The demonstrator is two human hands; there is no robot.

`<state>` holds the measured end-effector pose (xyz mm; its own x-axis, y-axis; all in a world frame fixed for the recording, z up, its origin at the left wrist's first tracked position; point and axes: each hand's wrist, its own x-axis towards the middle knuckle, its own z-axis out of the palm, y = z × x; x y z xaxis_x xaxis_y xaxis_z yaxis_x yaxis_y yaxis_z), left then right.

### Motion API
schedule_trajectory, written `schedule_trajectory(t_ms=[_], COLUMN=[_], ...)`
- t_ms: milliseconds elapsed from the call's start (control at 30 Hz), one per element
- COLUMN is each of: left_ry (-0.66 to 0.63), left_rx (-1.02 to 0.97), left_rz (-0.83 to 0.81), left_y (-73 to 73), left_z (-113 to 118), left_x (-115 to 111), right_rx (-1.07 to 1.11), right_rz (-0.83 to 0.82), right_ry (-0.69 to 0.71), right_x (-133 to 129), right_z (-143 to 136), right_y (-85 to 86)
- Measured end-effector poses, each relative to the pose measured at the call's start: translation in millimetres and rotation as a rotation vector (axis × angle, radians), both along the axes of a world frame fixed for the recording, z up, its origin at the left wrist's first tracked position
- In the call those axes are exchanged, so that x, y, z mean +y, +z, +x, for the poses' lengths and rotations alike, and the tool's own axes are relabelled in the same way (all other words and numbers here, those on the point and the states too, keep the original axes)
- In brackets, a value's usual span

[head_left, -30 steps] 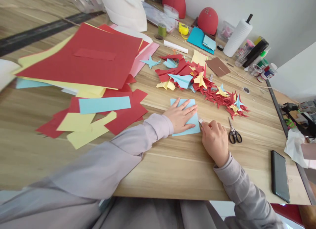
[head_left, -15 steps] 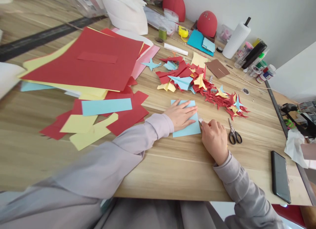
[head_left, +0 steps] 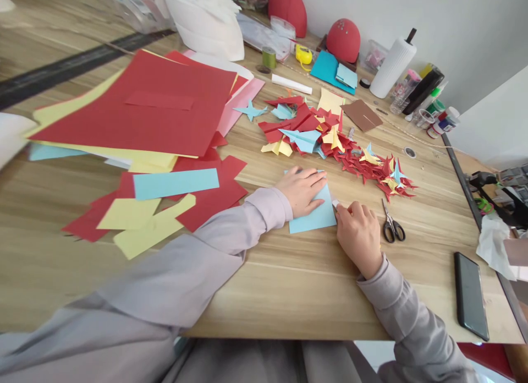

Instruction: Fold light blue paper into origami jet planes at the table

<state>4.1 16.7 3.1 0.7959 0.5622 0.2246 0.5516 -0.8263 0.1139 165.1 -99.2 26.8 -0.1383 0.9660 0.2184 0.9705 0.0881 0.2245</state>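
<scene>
— Two hands on one wide wooden table; what is the biggest thing lying on it?
— A stack of large red sheets, far left, with red, yellow and blue offcuts nearer.
— And around the middle?
— A heap of folded paper shapes runs far and right of the hands. Near it lies a light blue sheet. The left hand lies flat on it, fingers spread, gripping nothing.
— The other one?
— The right hand is curled, its fingertips pressing the sheet's right edge. Just right of it lie scissors; a phone sits near right.
</scene>
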Motion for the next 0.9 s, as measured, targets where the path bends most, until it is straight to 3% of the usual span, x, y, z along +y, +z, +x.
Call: schedule_trajectory(t_ms=[900], left_ry=[-0.011], left_rx=[-0.03], left_rz=[0.046], left_y=[-7.1], left_z=[0], left_x=[-1], right_rx=[-0.024], right_rz=[0.006], right_ry=[0.0], right_x=[16], right_z=[-2], right_y=[-0.5])
